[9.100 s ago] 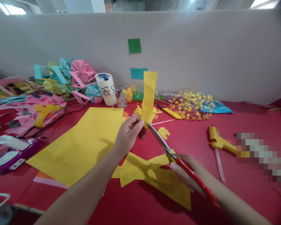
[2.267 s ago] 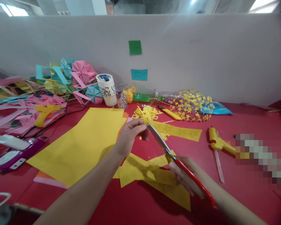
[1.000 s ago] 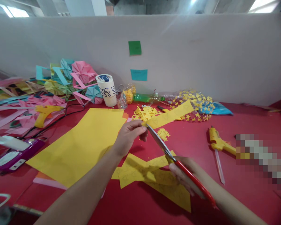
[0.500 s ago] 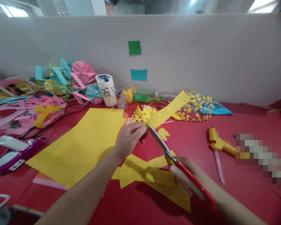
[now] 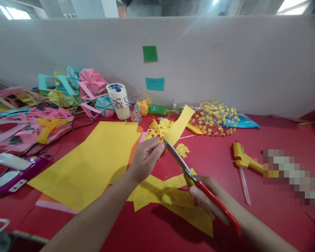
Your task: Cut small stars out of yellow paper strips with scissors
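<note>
My left hand (image 5: pixel 147 155) pinches the lower end of a yellow paper strip (image 5: pixel 180 124), which slants up to the right. In my right hand (image 5: pixel 207 196) are red-handled scissors (image 5: pixel 180 157), their blade tips at the strip just beside my left fingertips. Below my hands several yellow paper pieces (image 5: pixel 149 190) overlap on the red table (image 5: pixel 173 231). A small pile of yellow paper stars (image 5: pixel 183 150) lies just beyond the blades, and a larger heap of yellow cut pieces (image 5: pixel 160 128) is behind the strip.
Large yellow sheets (image 5: pixel 94 161) lie at left, near a purple power strip (image 5: pixel 18 175) and a yellow glue gun (image 5: pixel 48 129). Another glue gun (image 5: pixel 243 157) rests at right. A white cup (image 5: pixel 118 101), a green bottle (image 5: pixel 159 109) and a star-filled bag (image 5: pixel 216 117) stand or lie along the wall.
The yellow strip has turned, its free end now more upright and further left. The scissors and both hands are in nearly the same place.
</note>
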Motion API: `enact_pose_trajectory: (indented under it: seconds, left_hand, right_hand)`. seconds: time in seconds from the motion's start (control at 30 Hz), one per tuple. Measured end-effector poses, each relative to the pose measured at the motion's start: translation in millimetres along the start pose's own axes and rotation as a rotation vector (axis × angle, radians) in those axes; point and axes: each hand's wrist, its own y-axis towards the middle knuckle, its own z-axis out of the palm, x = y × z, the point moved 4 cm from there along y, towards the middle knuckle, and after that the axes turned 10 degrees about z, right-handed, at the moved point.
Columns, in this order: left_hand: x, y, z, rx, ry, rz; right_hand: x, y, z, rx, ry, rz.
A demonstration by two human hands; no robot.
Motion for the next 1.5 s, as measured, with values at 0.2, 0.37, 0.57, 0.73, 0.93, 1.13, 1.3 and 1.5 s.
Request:
enact_pose_trajectory:
  seconds: [0.2,0.37,0.57,0.73,0.93,1.13,1.3,1.5]
  left_hand:
    - [3,-2,1.9,-0.002,-0.025,-0.015]
    - [4,-4,3.8,-0.026,-0.073,-0.024]
    - [4,-4,4.8,-0.036,-0.128,-0.031]
    - [3,-3,4.4,-0.029,-0.148,-0.033]
    - [2,-1,4.0,-0.017,-0.155,-0.041]
    - [-2,3,-1.0,-0.103,-0.042,0.044]
    - [-1,3,2.5,-0.013,-0.137,-0.034]
    - [-1,3,0.7,0.039,-0.070,-0.013]
  right_hand:
    - [-15,8,5,-0.032,0.076,0.078]
    - [-6,3,8,-0.039,0.103,0.128]
    - [0,-2,6,-0.026,0.094,0.136]
    - [-1,0,6,-0.075,0.082,0.058]
    - [-2,-1,6,-0.074,0.087,0.057]
    - [-2,0,5,-0.090,0.078,0.053]
    - [0,-1,7,-0.084,0.118,0.064]
    - [-3,-1,8,-0.006,0.157,0.059]
